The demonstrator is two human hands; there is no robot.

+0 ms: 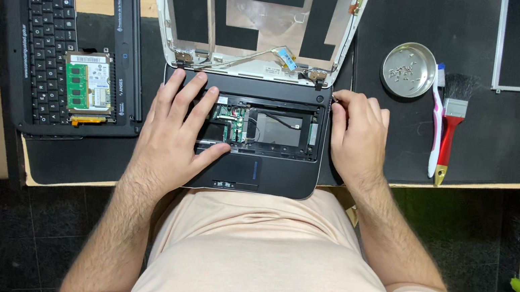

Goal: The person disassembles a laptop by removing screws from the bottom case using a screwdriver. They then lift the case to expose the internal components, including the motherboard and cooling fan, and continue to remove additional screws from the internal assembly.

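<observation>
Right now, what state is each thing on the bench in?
Small laptop: keyboard off, internals exposed.
Lid shell: open, screen panel out.
Removed keyboard frame: lying flat, a green memory module resting on it.
Round metal dish: upright, holding screws.
Red-handled brush: lying flat beside a toothbrush.
Left hand: flat on the laptop base.
Right hand: gripping the laptop's right edge.

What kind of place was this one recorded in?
Likely an electronics repair bench: an opened laptop under both hands, a removed keyboard beside it, and a tin of screws next to a brush on the desk mat.
</observation>
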